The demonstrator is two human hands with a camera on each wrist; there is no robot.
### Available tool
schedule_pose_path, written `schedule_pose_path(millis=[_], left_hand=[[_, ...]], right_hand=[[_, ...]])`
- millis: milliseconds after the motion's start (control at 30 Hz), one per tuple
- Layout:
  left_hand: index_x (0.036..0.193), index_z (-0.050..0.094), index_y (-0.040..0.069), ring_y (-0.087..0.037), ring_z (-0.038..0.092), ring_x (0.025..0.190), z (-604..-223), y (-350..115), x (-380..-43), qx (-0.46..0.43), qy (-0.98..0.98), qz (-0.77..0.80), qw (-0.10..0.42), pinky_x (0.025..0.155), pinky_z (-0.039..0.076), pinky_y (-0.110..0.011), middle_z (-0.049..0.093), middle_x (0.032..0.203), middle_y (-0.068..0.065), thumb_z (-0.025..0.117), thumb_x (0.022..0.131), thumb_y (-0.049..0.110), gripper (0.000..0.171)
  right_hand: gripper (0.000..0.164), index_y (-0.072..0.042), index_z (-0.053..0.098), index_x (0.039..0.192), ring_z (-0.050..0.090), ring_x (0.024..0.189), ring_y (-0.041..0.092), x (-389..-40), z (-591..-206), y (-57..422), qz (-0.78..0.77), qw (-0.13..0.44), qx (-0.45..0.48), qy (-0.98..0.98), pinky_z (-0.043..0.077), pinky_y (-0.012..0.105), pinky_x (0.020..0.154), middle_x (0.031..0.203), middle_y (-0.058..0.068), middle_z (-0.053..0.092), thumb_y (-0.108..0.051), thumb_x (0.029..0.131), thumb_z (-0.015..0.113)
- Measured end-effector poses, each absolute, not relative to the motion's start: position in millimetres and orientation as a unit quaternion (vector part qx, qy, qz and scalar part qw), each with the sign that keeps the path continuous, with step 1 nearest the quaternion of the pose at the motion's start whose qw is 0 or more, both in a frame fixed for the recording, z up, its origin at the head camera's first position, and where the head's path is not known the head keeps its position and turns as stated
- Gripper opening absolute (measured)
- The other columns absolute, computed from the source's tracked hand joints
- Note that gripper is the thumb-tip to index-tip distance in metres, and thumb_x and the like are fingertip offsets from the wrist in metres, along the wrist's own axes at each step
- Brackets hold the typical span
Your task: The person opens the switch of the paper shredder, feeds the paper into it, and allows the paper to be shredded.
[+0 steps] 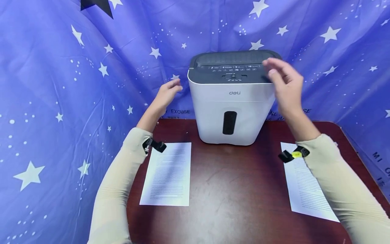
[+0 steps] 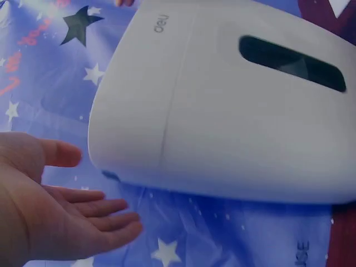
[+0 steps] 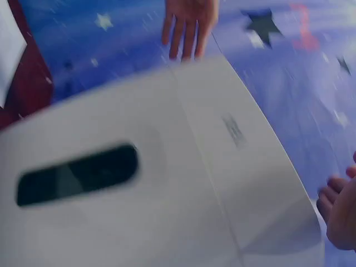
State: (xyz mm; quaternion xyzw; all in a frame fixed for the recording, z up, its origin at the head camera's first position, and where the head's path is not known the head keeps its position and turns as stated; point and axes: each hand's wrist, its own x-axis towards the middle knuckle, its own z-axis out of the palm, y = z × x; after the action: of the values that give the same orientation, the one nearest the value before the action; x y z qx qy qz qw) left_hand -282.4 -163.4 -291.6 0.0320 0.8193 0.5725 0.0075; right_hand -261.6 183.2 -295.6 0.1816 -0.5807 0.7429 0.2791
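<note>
Starry curtain (image 1: 131, 44) behind dark-windowed shredder (image 1: 233, 100), contents unclear.

The head view is bright, glare pooling on the counter (image 1: 225, 203); the right wrist view blurs the shredder (image 3: 167, 167).

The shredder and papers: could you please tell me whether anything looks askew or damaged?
Nothing looks damaged; the shredder stands upright. The right sheet seems slightly askew, its near edge slanting, unlike the left sheet's.

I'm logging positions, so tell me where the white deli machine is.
In the head view, the machine stands slightly right of centre, on the far side of the table, between the left hand and the right hand.
</note>
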Motion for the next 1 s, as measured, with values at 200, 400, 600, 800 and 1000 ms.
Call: schedule_pose_path(millis=[200, 400, 600, 800, 1000], left_hand=[[0.158, 0.034, 0.003, -0.034, 0.040, 0.146, -325, -206, -265, -0.043, 0.834, 0.540, 0.108, 0.124, 0.032, -0.045, 0.039, 0.161, -0.019, 0.051, 0.104, 0.020, 0.059], [0.148, 0.045, -0.003, -0.024, 0.051, 0.117, -388, -248, -254, -0.155, 0.813, 0.533, 0.175, 0.120, 0.038, -0.045, 0.052, 0.137, -0.016, 0.051, 0.103, 0.022, 0.052], [0.125, 0.050, -0.004, -0.027, 0.054, 0.108, -446, -278, -239, -0.231, 0.795, 0.522, 0.207, 0.116, 0.042, -0.049, 0.053, 0.111, -0.012, 0.051, 0.098, 0.024, 0.039], [0.148, 0.032, -0.015, -0.044, 0.047, 0.135, -486, -303, -236, -0.269, 0.792, 0.482, 0.260, 0.115, 0.043, -0.052, 0.047, 0.142, -0.031, 0.051, 0.097, 0.030, 0.070], [0.144, 0.036, -0.017, -0.046, 0.051, 0.129, -517, -326, -245, -0.276, 0.795, 0.458, 0.288, 0.109, 0.048, -0.053, 0.050, 0.139, -0.034, 0.056, 0.094, 0.037, 0.076]], right_hand=[[0.025, 0.009, 0.068, 0.121, 0.072, 0.103, 0.012, -241, -336, 139, 0.679, 0.167, 0.259, -0.666, 0.060, 0.026, 0.089, 0.109, 0.003, 0.077, 0.001, 0.101, 0.055], [0.032, 0.011, 0.061, 0.130, 0.071, 0.105, 0.006, -245, -389, 115, 0.657, -0.015, 0.222, -0.720, 0.060, 0.027, 0.092, 0.128, 0.027, 0.066, -0.006, 0.104, 0.052], [0.041, 0.011, 0.048, 0.143, 0.070, 0.117, 0.022, -253, -445, 104, 0.684, -0.199, 0.123, -0.691, 0.052, 0.043, 0.108, 0.140, 0.031, 0.057, -0.008, 0.107, 0.046], [0.050, 0.007, 0.033, 0.154, 0.059, 0.133, 0.031, -254, -479, 84, 0.704, -0.326, 0.064, -0.628, 0.035, 0.053, 0.121, 0.152, 0.029, 0.047, -0.015, 0.109, 0.040], [0.056, 0.007, 0.019, 0.158, 0.023, 0.152, 0.047, -258, -498, 65, 0.717, -0.416, 0.045, -0.558, 0.021, 0.054, 0.127, 0.163, 0.035, 0.021, -0.021, 0.111, 0.029]])
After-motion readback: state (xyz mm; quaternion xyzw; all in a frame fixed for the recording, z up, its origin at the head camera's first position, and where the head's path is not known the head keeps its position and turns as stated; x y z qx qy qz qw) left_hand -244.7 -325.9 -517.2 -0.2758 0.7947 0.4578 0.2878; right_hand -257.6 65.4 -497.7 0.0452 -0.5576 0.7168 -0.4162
